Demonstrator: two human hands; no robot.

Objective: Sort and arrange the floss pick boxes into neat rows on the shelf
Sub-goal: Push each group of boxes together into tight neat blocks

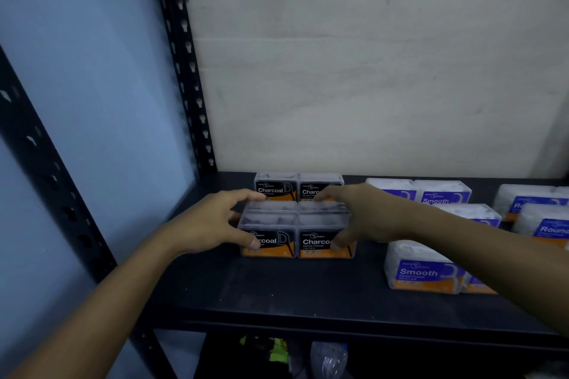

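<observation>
The Charcoal boxes are being squared up at the left end of the shelf, two wide and, by the look of it, three deep. The block is clasped from both sides. The left hand is curled round the left flank, with the thumb laid on the front face of the front-left box and the fingers reaching over to the row behind. It is mirrored by the right hand: thumb on the front-right label, fingers hooked over the far edge of the middle pair. The front four are held touching; whether any gap is left before the back pair cannot be told.

So the step in hand is judged to be the tightening of the Charcoal group, and it looks nearly done.

Next, attention is called for on the right. The Smooth boxes are set out loosely there, with one well forward of the others behind it, and the Round boxes sit just beyond at the frame's edge. Both hands would have to be let go, and the forward Smooth box slid back into line.
</observation>
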